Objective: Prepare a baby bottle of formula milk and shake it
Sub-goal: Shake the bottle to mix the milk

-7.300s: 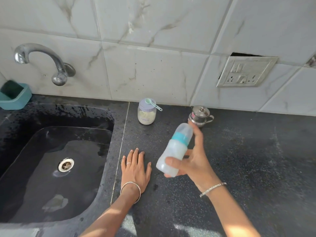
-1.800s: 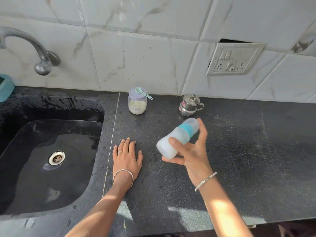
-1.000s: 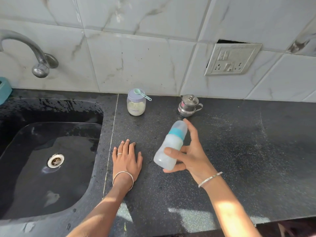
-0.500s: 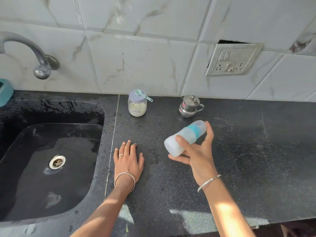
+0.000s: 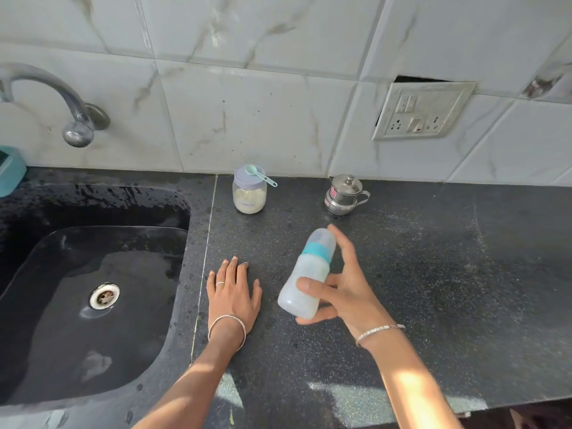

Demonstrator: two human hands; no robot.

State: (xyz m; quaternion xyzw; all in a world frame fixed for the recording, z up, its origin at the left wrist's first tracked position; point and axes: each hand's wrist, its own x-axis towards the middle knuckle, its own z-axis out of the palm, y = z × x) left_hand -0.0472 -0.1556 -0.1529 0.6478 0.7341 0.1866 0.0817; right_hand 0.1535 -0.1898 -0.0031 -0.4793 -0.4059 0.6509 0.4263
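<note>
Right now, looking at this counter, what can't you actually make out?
All in the head view:
How full the baby bottle is: its cloudy wall and the right hand gripping it hide the level.
What the steel pot holds: its lid is on.
The print on the powder jar: too small to read.
The teal tub: cut off by the left edge.

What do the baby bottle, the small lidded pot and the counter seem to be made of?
Baby bottle: likely frosted translucent plastic, cloudy with a teal collar.
Small lidded pot: polished metal, probably steel, with bright reflections.
Counter: dark speckled stone, perhaps granite, faintly glossy.
</note>
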